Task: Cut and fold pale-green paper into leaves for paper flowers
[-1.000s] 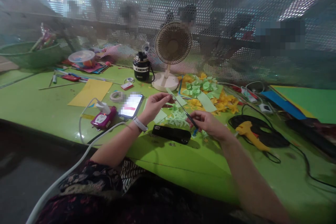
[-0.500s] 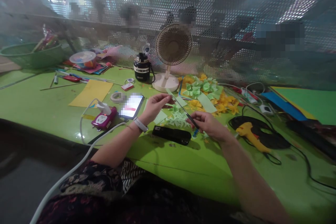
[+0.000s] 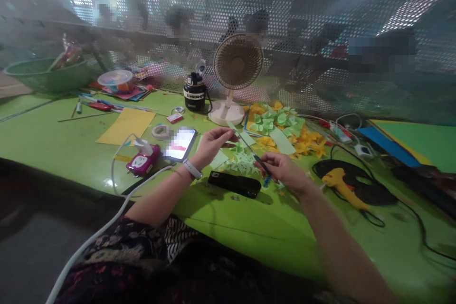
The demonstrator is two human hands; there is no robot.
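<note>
My left hand [image 3: 215,143] is closed in a pinch on a small light green paper piece [image 3: 231,126]; part of it sticks up past the fingertips. Fingers closed, my right hand [image 3: 280,169] grips a slim tool with a black handle [image 3: 261,164] and a thin straight shaft. The tool slants up and left, its tip close to the paper at my left fingers; whether they touch I cannot tell. Below both hands lies a black stapler [image 3: 235,184]. Cut green paper pieces [image 3: 244,161] are spread just behind it.
Green and yellow paper flowers [image 3: 276,121] are heaped behind my hands, near a fan [image 3: 226,113] and a black bottle [image 3: 194,95]. A phone [image 3: 181,145] and purple power adapter [image 3: 144,160] sit left. To the right lies a yellow glue gun [image 3: 344,187] with its cord.
The view has shifted slightly, so everything sits a little further right. Both hands keep nearly the same pose and hold the same things.
</note>
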